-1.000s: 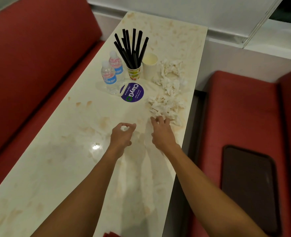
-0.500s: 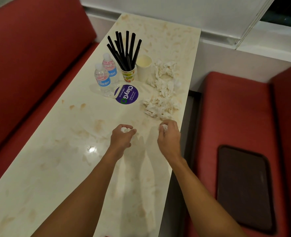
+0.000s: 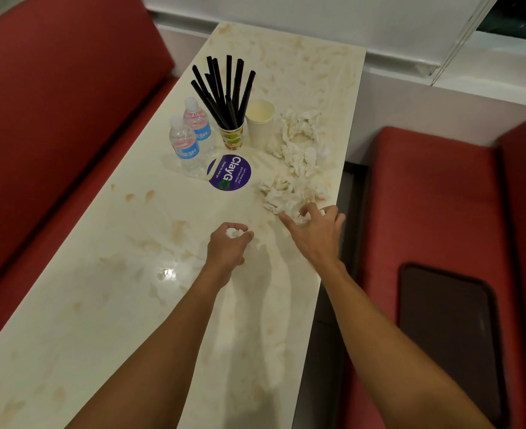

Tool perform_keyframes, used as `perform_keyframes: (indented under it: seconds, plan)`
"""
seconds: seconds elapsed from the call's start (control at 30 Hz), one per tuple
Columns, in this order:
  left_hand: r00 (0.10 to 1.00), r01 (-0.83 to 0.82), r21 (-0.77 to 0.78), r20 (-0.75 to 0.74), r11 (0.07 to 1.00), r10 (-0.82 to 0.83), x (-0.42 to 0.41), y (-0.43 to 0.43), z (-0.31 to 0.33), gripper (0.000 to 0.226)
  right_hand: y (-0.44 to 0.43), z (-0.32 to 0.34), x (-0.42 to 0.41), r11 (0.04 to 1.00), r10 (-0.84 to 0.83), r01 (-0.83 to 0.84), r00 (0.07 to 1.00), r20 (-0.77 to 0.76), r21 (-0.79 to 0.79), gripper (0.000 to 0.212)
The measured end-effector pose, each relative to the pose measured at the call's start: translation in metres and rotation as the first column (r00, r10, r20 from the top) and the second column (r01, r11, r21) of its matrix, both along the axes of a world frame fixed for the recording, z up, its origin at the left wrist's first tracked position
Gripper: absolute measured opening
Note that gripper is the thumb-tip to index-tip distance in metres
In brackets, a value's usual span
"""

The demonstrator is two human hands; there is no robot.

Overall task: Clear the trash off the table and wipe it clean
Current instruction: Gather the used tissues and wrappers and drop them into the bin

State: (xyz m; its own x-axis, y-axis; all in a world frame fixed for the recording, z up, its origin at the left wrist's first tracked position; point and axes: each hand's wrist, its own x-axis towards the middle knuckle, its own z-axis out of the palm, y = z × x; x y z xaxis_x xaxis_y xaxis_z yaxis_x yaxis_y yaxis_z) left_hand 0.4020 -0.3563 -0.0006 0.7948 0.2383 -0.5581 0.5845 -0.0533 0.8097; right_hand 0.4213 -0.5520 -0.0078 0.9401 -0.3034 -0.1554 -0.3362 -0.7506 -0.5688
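Note:
A long cream table (image 3: 100, 305) is smeared with brownish stains. Crumpled white tissues (image 3: 298, 168) lie in a heap along its right edge. My left hand (image 3: 229, 247) hovers over the table's middle, curled around a small tissue wad (image 3: 233, 233). My right hand (image 3: 315, 233) rests at the near end of the heap, fingers spread and curling over the nearest tissues. Two small water bottles (image 3: 190, 140), a patterned cup holding several black straws (image 3: 227, 97) and a white paper cup (image 3: 260, 122) stand beyond, beside a purple round sticker (image 3: 230, 172).
Red bench seats flank the table, one on the left (image 3: 39, 119) and one on the right (image 3: 434, 196). A dark tray (image 3: 450, 335) lies on the right seat. A pale wall and window ledge (image 3: 441, 72) close off the far end.
My right hand has moved forward from near the table edge back onto the tissue heap, fingers now spread. My left hand keeps its tissue wad, nearly still.

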Motion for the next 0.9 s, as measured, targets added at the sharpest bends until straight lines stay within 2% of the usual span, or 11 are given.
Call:
perform_keyframes:
  seconds: [0.07, 0.17, 0.23, 0.4, 0.47, 0.53, 0.63, 0.73, 0.83, 0.9]
  plan:
    - [1.000, -0.004, 0.002, 0.002, 1.000, 0.004, -0.001, 0.001, -0.001, 0.017, 0.005, -0.003, -0.005, 0.999, -0.005, 0.002, 0.998, 0.059, 0.039, 0.048]
    - [1.000, 0.000, 0.015, 0.004, 1.000, 0.000, -0.003, 0.003, 0.000, 0.018, 0.011, -0.003, -0.018, 0.976, -0.048, 0.008, 0.983, 0.179, 0.218, 0.032]
    - [1.000, -0.001, 0.014, 0.007, 1.000, 0.001, -0.004, 0.004, 0.000, 0.018, 0.014, 0.001, -0.027, 0.959, -0.072, 0.004, 0.970, 0.232, 0.283, 0.027]
    - [1.000, 0.006, 0.038, 0.006, 0.999, -0.006, -0.007, 0.005, 0.004, 0.019, 0.022, 0.018, -0.044, 0.913, -0.071, -0.031, 0.970, 0.233, 0.406, 0.018]
    - [1.000, 0.002, 0.032, 0.007, 0.999, -0.002, -0.009, 0.006, 0.005, 0.019, 0.025, 0.020, -0.047, 0.893, -0.032, -0.057, 0.981, 0.190, 0.447, 0.026]
    - [1.000, 0.001, 0.020, 0.009, 1.000, -0.001, -0.011, 0.007, 0.005, 0.019, 0.027, 0.022, -0.050, 0.891, -0.038, -0.045, 0.984, 0.172, 0.453, 0.029]
    - [1.000, -0.004, 0.009, 0.009, 1.000, 0.004, -0.015, 0.009, 0.005, 0.018, 0.029, 0.025, -0.052, 0.877, -0.135, 0.044, 0.978, 0.157, 0.479, 0.026]
    - [1.000, -0.014, 0.009, 0.010, 1.000, 0.013, -0.017, 0.012, 0.006, 0.016, 0.034, 0.026, -0.051, 0.828, -0.205, 0.110, 0.972, 0.113, 0.550, 0.011]
    - [1.000, -0.016, 0.012, 0.015, 1.000, 0.016, -0.018, 0.015, 0.008, 0.016, 0.035, 0.022, -0.047, 0.887, -0.175, 0.118, 0.981, 0.089, 0.446, 0.031]
    - [1.000, -0.022, 0.010, 0.019, 1.000, 0.022, -0.020, 0.018, 0.009, 0.016, 0.036, 0.023, -0.047, 0.907, -0.155, 0.116, 0.986, 0.064, 0.406, 0.026]
